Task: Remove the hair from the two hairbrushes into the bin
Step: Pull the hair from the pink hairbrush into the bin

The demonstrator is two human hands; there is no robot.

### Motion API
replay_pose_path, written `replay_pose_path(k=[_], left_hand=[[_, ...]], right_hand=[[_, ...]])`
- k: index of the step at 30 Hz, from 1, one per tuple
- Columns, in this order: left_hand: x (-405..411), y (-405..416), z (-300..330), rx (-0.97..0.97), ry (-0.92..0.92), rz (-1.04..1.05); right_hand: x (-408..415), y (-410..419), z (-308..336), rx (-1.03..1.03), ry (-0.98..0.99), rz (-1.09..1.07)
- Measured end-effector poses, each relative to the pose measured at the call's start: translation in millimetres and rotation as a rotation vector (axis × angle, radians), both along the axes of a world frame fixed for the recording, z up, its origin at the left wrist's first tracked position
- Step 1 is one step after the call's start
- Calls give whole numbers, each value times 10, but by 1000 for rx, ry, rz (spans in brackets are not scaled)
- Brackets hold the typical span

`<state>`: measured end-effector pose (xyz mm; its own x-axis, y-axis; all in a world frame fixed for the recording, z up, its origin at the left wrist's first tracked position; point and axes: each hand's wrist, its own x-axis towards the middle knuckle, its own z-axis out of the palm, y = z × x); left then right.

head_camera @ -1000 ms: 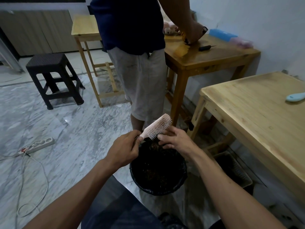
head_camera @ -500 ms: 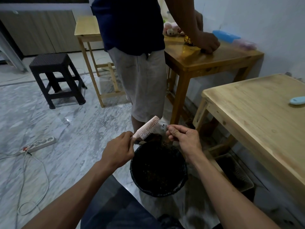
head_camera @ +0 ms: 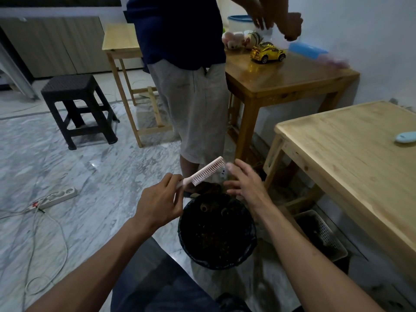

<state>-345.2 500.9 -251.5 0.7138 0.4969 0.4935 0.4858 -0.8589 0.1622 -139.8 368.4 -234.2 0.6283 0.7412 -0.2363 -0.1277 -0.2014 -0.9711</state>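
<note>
My left hand (head_camera: 158, 202) grips the handle of a pink hairbrush (head_camera: 208, 171), which points up and to the right with its bristles facing down. My right hand (head_camera: 246, 184) hovers just right of the brush tip, fingers spread and holding nothing. Both hands are above the far rim of a round black bin (head_camera: 217, 233) on the floor, which holds dark hair. A light blue hairbrush (head_camera: 405, 137) lies on the pale wooden table (head_camera: 351, 154) at the right edge of the view.
A person in grey shorts (head_camera: 191, 104) stands just behind the bin at a brown table (head_camera: 286, 73) with a yellow toy car (head_camera: 267, 53). A black stool (head_camera: 76, 109) and a power strip (head_camera: 59, 197) with cables are on the marble floor at left. A basket (head_camera: 322, 235) sits under the pale table.
My right hand has let go of its pinch and spread its fingers beside the brush tip. The standing person's hands have risen off the brown table.
</note>
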Motion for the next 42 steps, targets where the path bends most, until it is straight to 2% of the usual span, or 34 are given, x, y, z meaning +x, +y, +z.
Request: replay_pose_path(k=[4, 10, 19, 22, 26, 31, 34, 39, 42], left_hand=[[26, 6, 20, 36, 21, -1], [12, 23, -1, -36, -3, 57], [-8, 69, 46, -75, -105, 89], [3, 55, 53, -86, -116, 85], [-3, 52, 37, -93, -111, 72], [20, 47, 14, -110, -86, 24], [60, 19, 34, -111, -82, -18], [109, -38, 108, -106, -77, -100], [108, -24, 107, -117, -66, -114]], right_hand=[[-73, 50, 98, 123, 25, -110], [-75, 57, -17, 102, -4, -246], [-18, -32, -185, 62, 13, -181], [-20, -37, -247, -52, -26, -72], [-8, -64, -269, -301, -124, 117], [23, -24, -110, -499, -207, 179], [13, 7, -25, -390, -148, 139], [12, 18, 30, -49, -6, 303], [-44, 41, 47, 84, 61, 243]])
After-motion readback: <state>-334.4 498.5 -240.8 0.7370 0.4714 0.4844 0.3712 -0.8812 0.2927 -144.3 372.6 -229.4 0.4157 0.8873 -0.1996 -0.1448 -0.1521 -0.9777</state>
